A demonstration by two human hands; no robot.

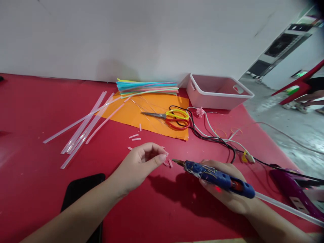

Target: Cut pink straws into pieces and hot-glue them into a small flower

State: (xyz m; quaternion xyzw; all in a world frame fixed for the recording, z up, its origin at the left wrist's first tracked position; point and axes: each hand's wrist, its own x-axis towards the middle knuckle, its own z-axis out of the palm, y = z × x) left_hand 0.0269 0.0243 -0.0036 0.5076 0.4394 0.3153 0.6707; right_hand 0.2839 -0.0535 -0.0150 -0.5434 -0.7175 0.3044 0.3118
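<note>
My right hand (227,189) is wrapped round a blue glue gun (212,175) with a glue stick trailing from its back end. The brown nozzle points left, just short of my left hand (144,160). Thumb and forefinger of that hand pinch a small pink piece (166,154), mostly hidden by the fingertips. Several short pink cut pieces (136,139) lie on the red table beyond and beside the left hand. A small pink flower-like cluster (200,112) rests among the cords, near the pink bin.
Scissors (164,116) lie on an orange sheet (152,125), below a bundle of coloured pipe cleaners (146,87). Clear glue sticks (88,125) are at left, a black phone (83,189) under my left forearm. A pink bin (215,98), cords (215,138) and a purple device (291,192) are right.
</note>
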